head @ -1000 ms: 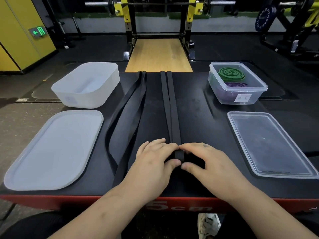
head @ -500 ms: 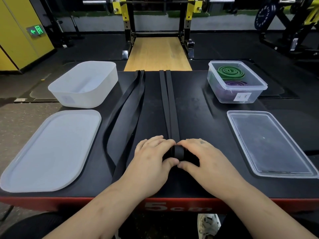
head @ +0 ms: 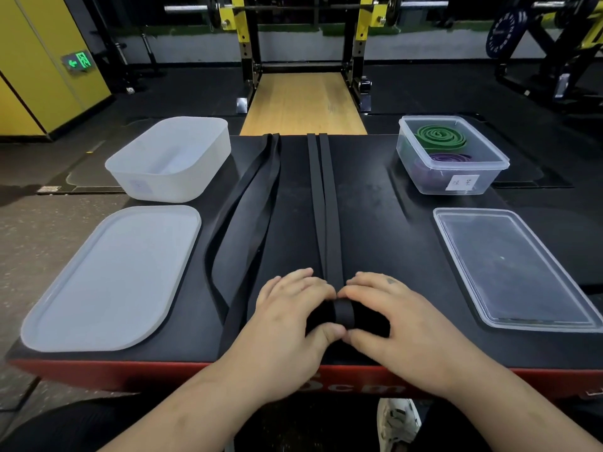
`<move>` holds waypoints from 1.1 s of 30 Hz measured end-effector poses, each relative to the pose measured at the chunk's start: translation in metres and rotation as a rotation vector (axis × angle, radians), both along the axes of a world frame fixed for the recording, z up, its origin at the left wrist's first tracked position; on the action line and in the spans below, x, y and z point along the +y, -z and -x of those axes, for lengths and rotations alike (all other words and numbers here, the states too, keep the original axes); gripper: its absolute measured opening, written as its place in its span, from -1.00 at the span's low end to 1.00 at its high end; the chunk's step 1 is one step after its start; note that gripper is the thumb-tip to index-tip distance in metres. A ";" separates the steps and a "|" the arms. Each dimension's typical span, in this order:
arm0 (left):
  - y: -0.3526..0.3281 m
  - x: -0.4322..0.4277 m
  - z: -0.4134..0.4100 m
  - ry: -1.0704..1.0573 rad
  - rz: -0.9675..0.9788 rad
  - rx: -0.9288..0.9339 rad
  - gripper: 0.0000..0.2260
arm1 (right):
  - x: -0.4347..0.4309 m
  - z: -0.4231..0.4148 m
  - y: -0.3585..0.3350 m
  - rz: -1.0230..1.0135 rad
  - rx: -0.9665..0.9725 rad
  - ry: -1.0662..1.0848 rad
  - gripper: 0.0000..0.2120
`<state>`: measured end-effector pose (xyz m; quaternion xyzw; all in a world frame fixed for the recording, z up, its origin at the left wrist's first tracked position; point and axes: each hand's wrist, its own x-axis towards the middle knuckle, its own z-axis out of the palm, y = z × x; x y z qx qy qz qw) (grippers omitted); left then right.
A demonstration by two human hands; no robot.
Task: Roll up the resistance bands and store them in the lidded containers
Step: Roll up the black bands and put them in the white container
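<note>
1. The narrow band (head: 328,207) lies doubled on the black pad (head: 375,223). Its long axis runs straight away from the person, from the near edge to the far one. Its near end is wound into a small roll (head: 344,313).
2. The left hand (head: 293,318) grips the roll's left side, thumb on the near face and fingers curled over the far face. The right hand (head: 398,318) mirrors it on the right. Both hands are equally near the roll, and the thumbs almost meet.
3. The unrolled length lies dead ahead of the hands, so the next turn probably carries the roll forward along that line. Sideways drift would likely skew the coil.
4. A wide band (head: 248,216) lies in a loose loop just left of the left hand.
5. A frosted tub (head: 156,187) stands far left, with its lid (head: 111,278) nearer the person. A clear tub (head: 430,181) far right holds a green coil (head: 439,137) and a purple coil (head: 448,158). The clear lid (head: 509,265) lies in front of it.
</note>
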<state>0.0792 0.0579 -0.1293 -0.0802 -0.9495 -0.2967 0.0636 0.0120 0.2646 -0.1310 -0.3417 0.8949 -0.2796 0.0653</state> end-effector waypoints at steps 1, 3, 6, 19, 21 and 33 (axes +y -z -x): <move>0.000 0.000 0.001 -0.001 -0.003 -0.007 -0.65 | 0.000 0.001 -0.001 0.003 -0.016 -0.004 -0.52; -0.001 -0.001 0.000 0.001 -0.008 -0.028 -0.66 | 0.000 0.001 -0.003 0.017 -0.053 -0.025 -0.54; -0.002 -0.001 -0.002 0.007 -0.020 -0.055 -0.68 | 0.001 0.002 -0.004 0.023 -0.079 -0.058 -0.55; -0.004 -0.001 0.005 -0.018 0.007 -0.072 -0.58 | 0.001 0.010 -0.003 0.002 -0.072 -0.036 -0.50; -0.004 -0.002 0.008 -0.036 0.027 -0.054 -0.58 | 0.001 0.009 -0.003 0.015 -0.072 -0.001 -0.46; -0.001 0.000 0.014 -0.066 0.021 -0.023 -0.56 | -0.006 0.011 -0.007 0.056 -0.060 0.048 -0.50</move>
